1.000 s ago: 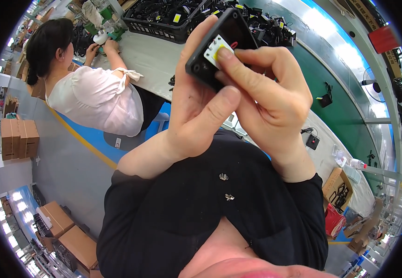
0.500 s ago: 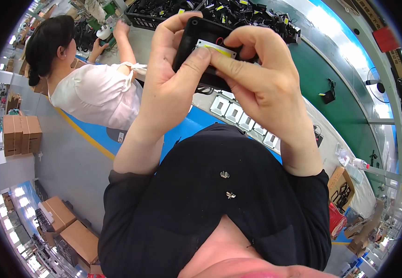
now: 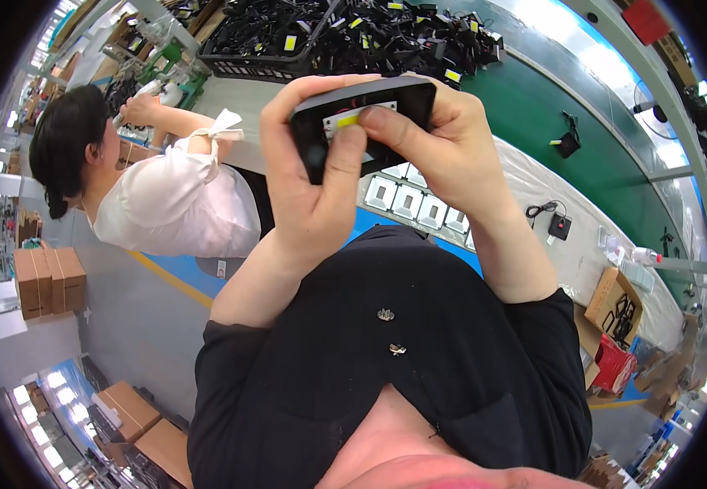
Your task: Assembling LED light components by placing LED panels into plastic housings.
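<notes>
Both of my hands hold a black plastic housing (image 3: 417, 96), tilted with its hollow side toward me. A small white LED plate (image 3: 329, 126) with a yellow strip lies inside it, and a bit of red wire shows behind the plate. My left hand (image 3: 309, 196) is closed around the left side, its thumb on the lower part of the plate. Gripping the right side, my right hand (image 3: 459, 151) lays its thumb on the plate's right part. The thumbs cover some of the plate, and the fingers behind the housing are hidden.
A black crate (image 3: 243, 63) and a heap of black lamp parts (image 3: 402, 41) are at the far side. White square frames (image 3: 408, 201) line the near table edge. A corded black lamp (image 3: 567, 145) lies on the green surface. A person in white (image 3: 178, 191) works at left.
The housing has come lower and tipped, so its outer edge shows more. Both thumbs stay on the plate, the right one moved slightly. The person at left has shifted their arms.
</notes>
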The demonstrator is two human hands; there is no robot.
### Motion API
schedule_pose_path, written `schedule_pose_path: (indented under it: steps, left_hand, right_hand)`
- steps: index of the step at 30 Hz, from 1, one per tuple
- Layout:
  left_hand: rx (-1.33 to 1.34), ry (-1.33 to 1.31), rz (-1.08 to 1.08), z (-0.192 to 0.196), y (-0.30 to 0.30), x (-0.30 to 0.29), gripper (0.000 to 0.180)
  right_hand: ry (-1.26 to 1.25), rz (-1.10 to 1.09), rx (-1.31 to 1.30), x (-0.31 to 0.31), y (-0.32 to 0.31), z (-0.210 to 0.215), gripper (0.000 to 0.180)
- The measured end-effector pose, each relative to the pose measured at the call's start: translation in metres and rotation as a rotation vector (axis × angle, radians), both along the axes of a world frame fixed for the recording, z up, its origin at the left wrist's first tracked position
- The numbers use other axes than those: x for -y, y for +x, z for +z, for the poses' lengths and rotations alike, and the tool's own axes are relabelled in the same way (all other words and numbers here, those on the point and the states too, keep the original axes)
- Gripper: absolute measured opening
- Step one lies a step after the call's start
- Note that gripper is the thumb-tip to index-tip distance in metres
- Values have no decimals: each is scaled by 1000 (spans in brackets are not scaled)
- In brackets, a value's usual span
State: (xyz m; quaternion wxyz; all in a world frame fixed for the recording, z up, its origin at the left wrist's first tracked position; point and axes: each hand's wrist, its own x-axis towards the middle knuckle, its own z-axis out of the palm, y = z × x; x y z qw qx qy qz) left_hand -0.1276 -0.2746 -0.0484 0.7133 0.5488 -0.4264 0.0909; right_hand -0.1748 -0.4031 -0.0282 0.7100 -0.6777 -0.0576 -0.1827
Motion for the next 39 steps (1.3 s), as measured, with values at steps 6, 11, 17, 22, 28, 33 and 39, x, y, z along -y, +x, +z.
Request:
schedule_pose_path:
  steps: [6,11,17,22,28,33,39]
  left_hand:
    - [-102,-136,19,-9,6,13,33]
    - [-153,-48,26,-8,8,12,33]
    - [-469,404,-2,-35,-1,-30,59]
    - [-499,511,9,-55,-16,-66,48]
    - [-575,485,71,-62,-11,-76,37]
    - [-646,650,109,-61,-16,-73,34]
    - [-690,787,-87,-77,-10,-33,29]
  right_hand:
    - [-269,-46,-10,18,12,1,15]
    - [-305,-33,-48,18,10,-4,23]
    - [-103,253,-587,64,21,-34,26]
    - [-48,265,-663,57,135,-82,27]
    - [-58,48,-415,50,246,-60,73]
    - [-712,-348,-179,70,140,-186,55]
    - [-937,-1259,-841,275,-124,-283,45]
